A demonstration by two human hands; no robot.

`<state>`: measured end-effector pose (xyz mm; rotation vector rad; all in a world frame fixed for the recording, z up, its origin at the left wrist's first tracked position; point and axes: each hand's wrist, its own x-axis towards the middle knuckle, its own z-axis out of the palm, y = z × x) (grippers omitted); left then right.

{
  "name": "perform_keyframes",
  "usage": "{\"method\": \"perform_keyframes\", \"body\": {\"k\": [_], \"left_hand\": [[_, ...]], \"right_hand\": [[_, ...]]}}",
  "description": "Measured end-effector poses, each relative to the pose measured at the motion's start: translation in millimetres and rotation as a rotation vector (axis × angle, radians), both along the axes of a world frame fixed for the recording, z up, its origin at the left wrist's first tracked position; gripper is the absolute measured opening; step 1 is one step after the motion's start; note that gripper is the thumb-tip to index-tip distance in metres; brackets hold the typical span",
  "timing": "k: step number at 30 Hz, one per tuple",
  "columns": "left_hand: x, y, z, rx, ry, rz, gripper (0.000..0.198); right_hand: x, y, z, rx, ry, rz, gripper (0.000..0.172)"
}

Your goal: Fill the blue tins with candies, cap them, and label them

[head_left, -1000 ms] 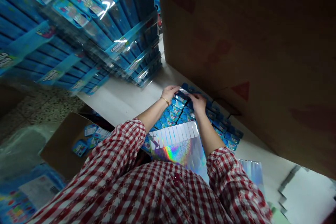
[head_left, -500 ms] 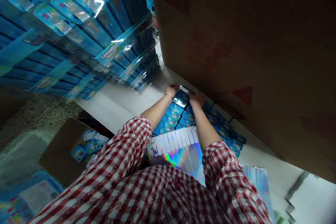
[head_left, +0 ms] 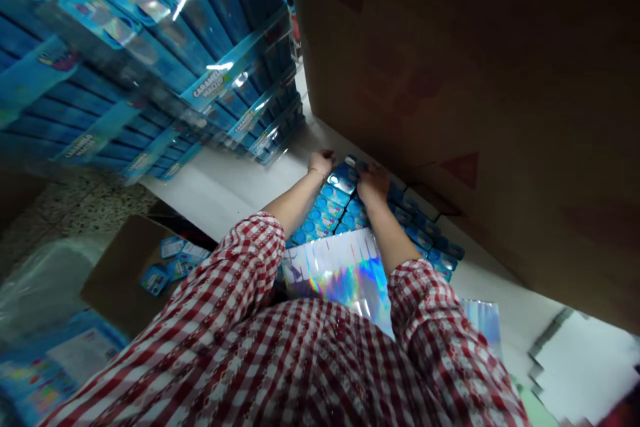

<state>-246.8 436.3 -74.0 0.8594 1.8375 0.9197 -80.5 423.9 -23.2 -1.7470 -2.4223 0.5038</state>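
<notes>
Small blue candy packs (head_left: 326,211) lie in tight rows on the white table in front of me. My left hand (head_left: 321,162) is at the far left end of the nearest row, its fingers bent and blurred; I cannot make out whether it holds anything. Across the row, my right hand (head_left: 373,185) has its fingers curled against a dark blue pack near the row's far end. Between the hands a pack (head_left: 343,179) shows its shiny top. A holographic silver sheet (head_left: 345,267) with a slotted white edge lies between the rows and my body.
Stacked clear-wrapped trays of blue packs (head_left: 200,73) rise at left. A big cardboard box (head_left: 450,80) walls off the right. An open carton (head_left: 117,273) with loose packs stands lower left, beside a blue printed bag (head_left: 60,360). Another silver sheet (head_left: 483,320) lies at right.
My left hand has moved slightly left, away from the far pack that both hands were around. My right hand stays at the row's right side. The view has shifted a little.
</notes>
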Motion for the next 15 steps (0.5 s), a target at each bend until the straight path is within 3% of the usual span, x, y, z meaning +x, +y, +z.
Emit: {"method": "perform_keyframes", "body": {"k": [2,4,6,9,12,15], "left_hand": [[-16.6,-32.0,15.3,0.091,0.069,0.020,0.022],[-34.8,-82.4,36.5,0.164,0.142,-0.028,0.022],[-50.3,-145.9,60.2,0.092,0.187,-0.109,0.025],[-56.7,-242.7,85.7,-0.094,0.265,-0.212,0.032],[-37.6,-309.6,88.9,-0.192,0.206,-0.243,0.031],[-10.1,-337.3,75.7,-0.187,0.045,-0.143,0.040]], "right_hand": [[17.9,-6.3,3.8,0.045,0.038,0.013,0.037],[46.1,-23.0,10.6,0.091,0.126,-0.016,0.036],[78.5,-54.7,20.4,0.087,0.166,-0.091,0.034],[114.4,-119.5,30.9,-0.065,0.103,-0.105,0.035],[122.5,-172.1,25.1,-0.167,0.100,-0.036,0.037],[113.7,-194.9,10.8,-0.159,0.185,-0.153,0.040]]}}
